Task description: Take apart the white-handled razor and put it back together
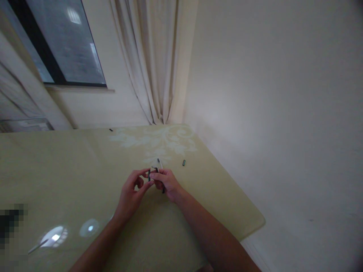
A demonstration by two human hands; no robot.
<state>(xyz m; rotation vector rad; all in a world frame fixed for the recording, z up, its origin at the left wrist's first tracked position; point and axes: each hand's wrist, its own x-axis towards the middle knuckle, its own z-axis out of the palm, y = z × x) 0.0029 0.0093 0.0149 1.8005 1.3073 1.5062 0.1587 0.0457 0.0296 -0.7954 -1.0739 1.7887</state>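
A small, flat dark green piece [149, 175] stands on edge between the thumb and fingers of my left hand [135, 187]. My right hand [168, 183] closes around a thin black object [163, 187] with a narrow, bent end pointing toward the green piece; its exact kind is too small to make out. The two hands meet just above the table, fingertips touching or nearly so. Just beyond the right fingers is a slim white stick [160, 163] with a dark tip, its near end hidden by the hand. A small dark green rectangular piece [184, 163] lies farther right.
The glossy yellowish table [70, 170] has its right edge along a pale wall [269, 113]. A tiny black piece [110, 130] lies near the far edge. At lower left are a thin light stick [36, 247] and a blurred dark shape [10, 223]. Curtains [153, 56] hang behind.
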